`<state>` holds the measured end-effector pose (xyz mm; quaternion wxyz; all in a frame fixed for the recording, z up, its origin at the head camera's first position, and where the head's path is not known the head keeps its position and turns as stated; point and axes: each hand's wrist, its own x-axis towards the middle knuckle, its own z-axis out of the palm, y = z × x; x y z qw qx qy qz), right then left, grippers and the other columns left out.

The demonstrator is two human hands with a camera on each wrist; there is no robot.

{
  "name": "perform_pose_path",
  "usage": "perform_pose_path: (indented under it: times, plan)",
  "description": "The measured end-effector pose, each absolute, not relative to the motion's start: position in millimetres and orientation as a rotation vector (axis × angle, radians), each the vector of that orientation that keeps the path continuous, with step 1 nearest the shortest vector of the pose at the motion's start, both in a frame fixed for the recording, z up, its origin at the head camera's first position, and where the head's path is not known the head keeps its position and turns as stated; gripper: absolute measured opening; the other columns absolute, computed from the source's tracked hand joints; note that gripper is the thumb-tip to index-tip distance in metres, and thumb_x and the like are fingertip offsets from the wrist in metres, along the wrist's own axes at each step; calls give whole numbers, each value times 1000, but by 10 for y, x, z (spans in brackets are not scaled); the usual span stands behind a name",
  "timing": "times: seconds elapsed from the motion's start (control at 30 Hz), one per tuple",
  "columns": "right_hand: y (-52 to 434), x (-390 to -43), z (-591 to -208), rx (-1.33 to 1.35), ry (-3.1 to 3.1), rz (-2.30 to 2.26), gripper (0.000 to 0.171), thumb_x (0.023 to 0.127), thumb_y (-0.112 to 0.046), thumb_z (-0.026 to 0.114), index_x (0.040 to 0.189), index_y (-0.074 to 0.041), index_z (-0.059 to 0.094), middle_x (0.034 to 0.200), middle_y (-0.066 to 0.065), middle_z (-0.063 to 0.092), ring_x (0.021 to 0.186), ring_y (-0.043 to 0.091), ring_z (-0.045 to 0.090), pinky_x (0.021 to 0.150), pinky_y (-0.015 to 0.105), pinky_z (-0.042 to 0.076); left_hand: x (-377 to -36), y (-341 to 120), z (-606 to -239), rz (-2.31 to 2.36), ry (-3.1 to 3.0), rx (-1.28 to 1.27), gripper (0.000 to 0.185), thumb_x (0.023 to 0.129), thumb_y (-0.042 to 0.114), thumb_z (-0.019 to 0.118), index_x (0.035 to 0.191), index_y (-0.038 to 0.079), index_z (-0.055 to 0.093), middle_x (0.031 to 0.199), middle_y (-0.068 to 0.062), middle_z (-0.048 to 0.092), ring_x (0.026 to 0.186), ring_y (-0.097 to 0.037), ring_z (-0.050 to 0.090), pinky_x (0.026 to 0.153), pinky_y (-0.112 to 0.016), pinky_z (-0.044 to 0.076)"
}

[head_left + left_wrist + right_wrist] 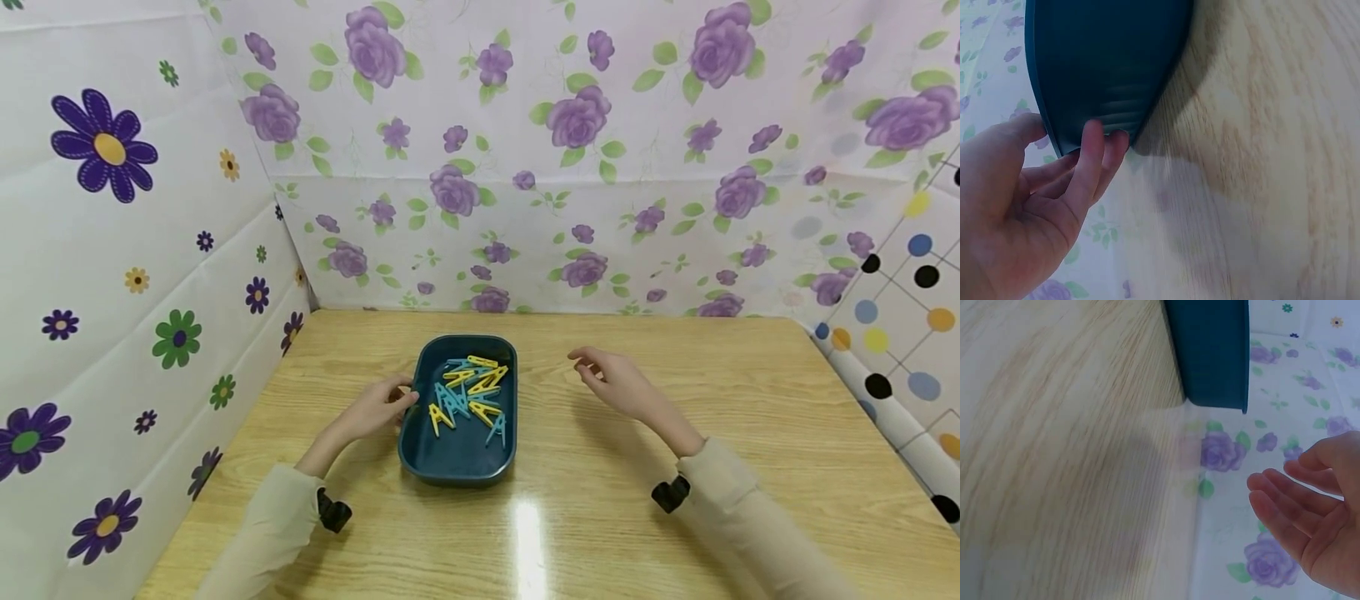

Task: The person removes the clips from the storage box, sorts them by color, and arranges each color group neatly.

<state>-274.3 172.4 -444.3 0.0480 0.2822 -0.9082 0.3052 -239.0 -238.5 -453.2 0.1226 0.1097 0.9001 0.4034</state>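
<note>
Beige sleeves [277, 512], black wrist cameras [333, 510]

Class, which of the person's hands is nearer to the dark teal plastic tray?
Left. The left hand grips the dark teal plastic tray at its left rim; the right hand hovers apart, right of it.

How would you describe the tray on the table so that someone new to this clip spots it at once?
Start at the wooden table boxed in by flowered cloth walls. Near its middle, between the left hand and the right hand, sits the tray: a dark teal oblong with rounded corners. It alone holds yellow and blue clothes pegs, and the left fingers grip its rim.
</note>
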Motion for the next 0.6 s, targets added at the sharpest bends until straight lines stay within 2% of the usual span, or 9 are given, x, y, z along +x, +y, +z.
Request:
perform_pose_path:
  times: [0.17,0.4,0.6]
  plan:
    - [1577,-2722,-4381,901,-2727,938,28,98,-10,55,125,-5,60,107,12,70,89,23,68,64,28,54,-2391,-2371,-4536,1133,2666,329,43,101,23,52,136,-2,49,83,-10,63,67,-19,62,64,-36,55]
    - [1416,-2712,-4357,951,-2698,939,23,98,-10,55,118,-4,65,108,10,69,91,21,68,74,33,57,-2390,-2363,-4548,1091,2701,349,43,102,23,50,136,-3,49,86,-12,65,62,-15,59,59,-34,52]
    - [1315,-2693,-4345,1003,-2699,942,22,98,-10,55,115,-5,67,109,10,69,90,20,67,73,31,56,-2365,-2350,-4536,1103,2685,355,45,102,19,49,140,-5,44,84,-14,64,62,-16,58,58,-35,53]
